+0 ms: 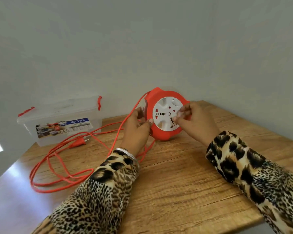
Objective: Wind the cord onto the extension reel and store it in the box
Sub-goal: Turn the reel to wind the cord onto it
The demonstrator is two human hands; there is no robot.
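Note:
A red extension reel (161, 134) with a white socket face stands upright on edge at the back of the wooden table. My left hand (137, 127) grips its left rim, thumb on the red edge. My right hand (194, 120) pinches the winding knob on the white face at its right side. The orange cord (61, 168) leaves the reel's top left, runs behind my left hand and lies in loose loops over the table's left part. Its plug (79, 142) rests near the box. A clear plastic box (61, 122) with red latches and a closed lid sits at the far left.
The wooden table (184, 183) stands against a grey wall behind and to the right. Its left edge drops to a shiny floor (8, 191). Leopard-print sleeves cover both forearms, and a silver bangle (127, 152) circles my left wrist.

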